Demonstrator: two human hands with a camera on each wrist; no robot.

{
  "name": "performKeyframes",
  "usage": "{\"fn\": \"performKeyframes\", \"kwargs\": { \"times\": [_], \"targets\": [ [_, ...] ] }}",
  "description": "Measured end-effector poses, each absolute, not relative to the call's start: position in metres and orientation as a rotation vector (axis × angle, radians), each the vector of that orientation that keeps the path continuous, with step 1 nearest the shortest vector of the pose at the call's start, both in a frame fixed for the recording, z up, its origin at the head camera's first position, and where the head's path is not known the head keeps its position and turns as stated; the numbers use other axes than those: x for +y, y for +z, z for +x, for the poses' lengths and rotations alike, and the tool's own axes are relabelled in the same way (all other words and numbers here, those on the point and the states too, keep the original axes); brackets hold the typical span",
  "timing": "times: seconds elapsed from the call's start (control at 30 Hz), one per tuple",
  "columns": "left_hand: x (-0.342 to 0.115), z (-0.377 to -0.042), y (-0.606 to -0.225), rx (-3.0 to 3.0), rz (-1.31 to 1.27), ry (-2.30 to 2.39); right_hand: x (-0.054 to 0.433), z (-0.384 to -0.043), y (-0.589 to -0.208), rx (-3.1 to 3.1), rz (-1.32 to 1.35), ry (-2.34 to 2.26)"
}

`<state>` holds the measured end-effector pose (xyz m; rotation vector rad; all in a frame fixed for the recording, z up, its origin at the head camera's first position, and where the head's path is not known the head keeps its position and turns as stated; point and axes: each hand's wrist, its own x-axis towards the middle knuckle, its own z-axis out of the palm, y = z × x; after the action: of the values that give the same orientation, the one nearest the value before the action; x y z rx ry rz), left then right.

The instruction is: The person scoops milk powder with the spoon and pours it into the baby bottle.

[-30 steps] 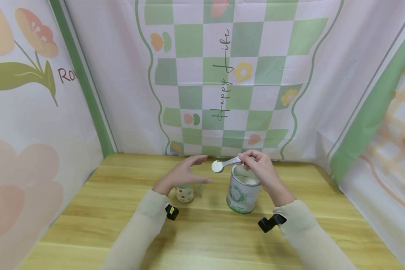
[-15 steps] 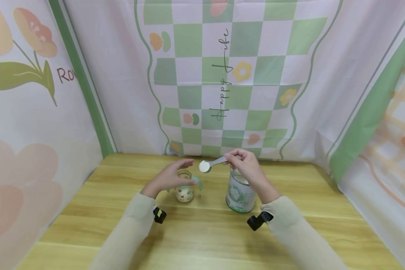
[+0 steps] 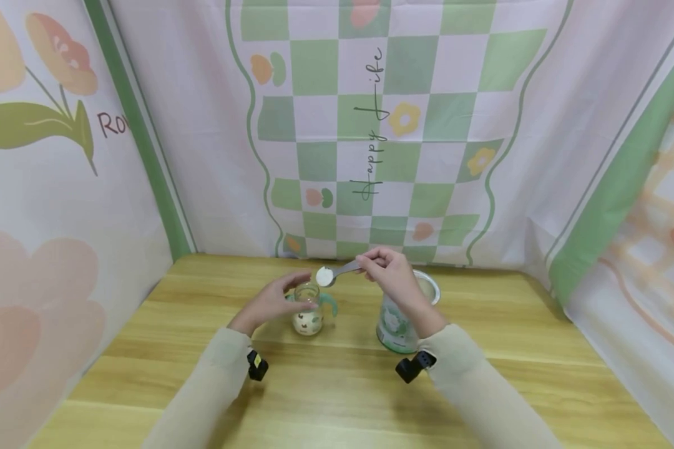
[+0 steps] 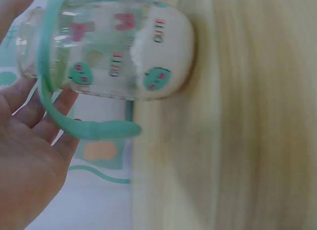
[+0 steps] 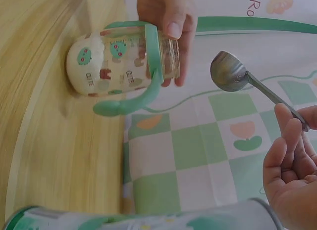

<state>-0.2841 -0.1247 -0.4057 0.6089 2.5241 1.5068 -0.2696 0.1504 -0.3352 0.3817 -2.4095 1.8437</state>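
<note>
In the head view, my right hand (image 3: 390, 274) pinches the handle of a metal measuring spoon (image 3: 325, 276) heaped with white powder. The spoon's bowl is level, just above and right of the mouth of a clear baby bottle (image 3: 307, 321). That bottle stands upright, with green side handles and white powder in its lower part. My left hand (image 3: 269, 304) is at the bottle's neck, its thumb in front and extended fingers behind; whether they press on the glass is unclear. A white and green milk powder tin (image 3: 395, 324) stands uncovered below my right forearm, partly hidden by it.
Everything stands on a wooden table (image 3: 326, 399). Behind it hangs a checkered cloth (image 3: 359, 168), with printed cloths at both sides. A small black camera is strapped at each wrist.
My right hand has carried the filled spoon leftward from above the tin to beside the bottle's mouth. My left hand has moved left and down around the bottle's neck.
</note>
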Motion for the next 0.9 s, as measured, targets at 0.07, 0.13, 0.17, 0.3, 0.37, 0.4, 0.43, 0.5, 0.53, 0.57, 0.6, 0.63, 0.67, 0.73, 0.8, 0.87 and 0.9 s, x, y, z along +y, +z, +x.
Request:
{"fn": "performKeyframes", "kwargs": {
  "times": [0.07,0.13,0.17,0.3,0.37,0.4,0.43,0.5,0.53,0.57,0.6,0.63,0.67,0.73,0.8,0.87,0.9],
  "targets": [
    [-0.125,-0.284,-0.410,2.522,0.563,1.493,0.147,-0.270,-0.335,-2.419,0.386,1.813],
    [-0.125,-0.284,-0.414,2.511,0.533,1.490,0.143,-0.270,-0.336,-2.426,0.391,1.779],
    [-0.124,-0.284,-0.415,2.503,0.532,1.495,0.141,-0.270,-0.336,-2.431,0.394,1.760],
    [-0.125,-0.284,-0.420,2.469,0.541,1.519,0.134,-0.270,-0.338,-2.433,0.417,1.711],
    [-0.125,-0.285,-0.422,2.467,0.540,1.516,0.130,-0.270,-0.338,-2.444,0.424,1.676],
    [-0.126,-0.286,-0.423,2.470,0.534,1.513,0.128,-0.269,-0.339,-2.448,0.431,1.660],
    [-0.126,-0.287,-0.424,2.473,0.529,1.508,0.126,-0.269,-0.339,-2.452,0.436,1.647],
    [-0.126,-0.288,-0.425,2.478,0.527,1.504,0.123,-0.268,-0.340,-2.459,0.451,1.622],
    [-0.125,-0.288,-0.426,2.483,0.523,1.497,0.122,-0.267,-0.340,-2.461,0.458,1.605],
    [-0.125,-0.288,-0.427,2.484,0.517,1.492,0.121,-0.266,-0.341,-2.461,0.465,1.595],
    [-0.125,-0.288,-0.427,2.485,0.514,1.490,0.121,-0.266,-0.342,-2.461,0.473,1.580],
    [-0.125,-0.287,-0.427,2.485,0.509,1.489,0.120,-0.265,-0.343,-2.461,0.482,1.564],
    [-0.125,-0.287,-0.427,2.482,0.511,1.493,0.119,-0.265,-0.344,-2.462,0.493,1.547],
    [-0.126,-0.286,-0.427,2.479,0.496,1.496,0.117,-0.263,-0.346,-2.459,0.508,1.511],
    [-0.126,-0.285,-0.427,2.478,0.494,1.507,0.115,-0.263,-0.349,-2.452,0.532,1.473],
    [-0.126,-0.285,-0.427,2.476,0.500,1.517,0.113,-0.263,-0.352,-2.443,0.548,1.429],
    [-0.126,-0.285,-0.427,2.478,0.497,1.517,0.113,-0.262,-0.353,-2.438,0.553,1.411]
  ]
}}
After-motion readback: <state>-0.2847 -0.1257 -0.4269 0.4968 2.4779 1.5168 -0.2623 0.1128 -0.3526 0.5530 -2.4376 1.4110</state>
